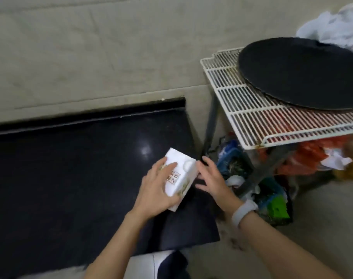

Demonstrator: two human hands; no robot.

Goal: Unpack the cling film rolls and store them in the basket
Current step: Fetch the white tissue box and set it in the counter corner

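- Near the right-hand end of the glossy black stone countertop (71, 178), a white rectangular cardboard box with a round perforated tab and a printed label (180, 174) was held, tilted, just above the surface.
- The box was gripped by the left hand (157, 190), with the fingers wrapped over its upper face and the thumb underneath its near end.
- The right hand (211, 178) was kept open just beside the box's right edge, fingers spread; whether it touched the carton could not be told. A white band (243, 212) was worn on that wrist.
- No roll of film could be seen outside the box.
- To the right, a white wire rack (252, 117) was seen, with a large black round tray (304, 73) laid on it.
- Under the rack, coloured plastic bags and packets (272, 198) were crowded together on the floor.
- Behind the countertop, a pale beige tiled wall (91, 47) was visible.
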